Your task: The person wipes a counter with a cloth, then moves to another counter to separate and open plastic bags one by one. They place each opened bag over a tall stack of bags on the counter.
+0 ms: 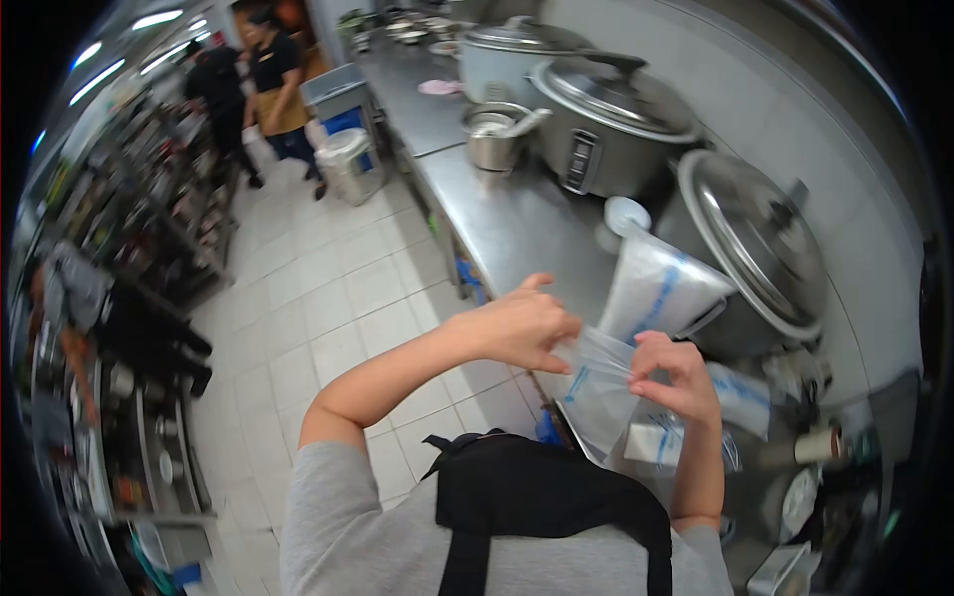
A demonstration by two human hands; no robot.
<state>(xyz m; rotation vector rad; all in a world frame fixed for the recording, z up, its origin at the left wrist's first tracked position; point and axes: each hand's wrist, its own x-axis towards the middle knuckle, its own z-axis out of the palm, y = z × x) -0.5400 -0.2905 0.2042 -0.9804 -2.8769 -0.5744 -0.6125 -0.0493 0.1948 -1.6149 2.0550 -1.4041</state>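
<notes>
A clear plastic bag (599, 397) with blue print hangs between my two hands over the steel counter. My left hand (522, 323) holds the left side of its mouth between thumb and fingers, the little finger raised. On the other side, my right hand (678, 375) pinches the bag's top edge between thumb and forefinger. Just beyond them stands a pack of plastic bags (658, 288) with blue lettering. Beside my right wrist lie a white block-shaped pack (653, 444) and another printed plastic pack (740, 399).
Large rice cookers (616, 114) line the wall, one pot (760, 238) close on the right. A steel pot (494, 139) with a handled utensil sits on the counter (497, 223). A white bucket (348, 164) stands on the floor. Several people (273, 84) are by the left shelves and aisle.
</notes>
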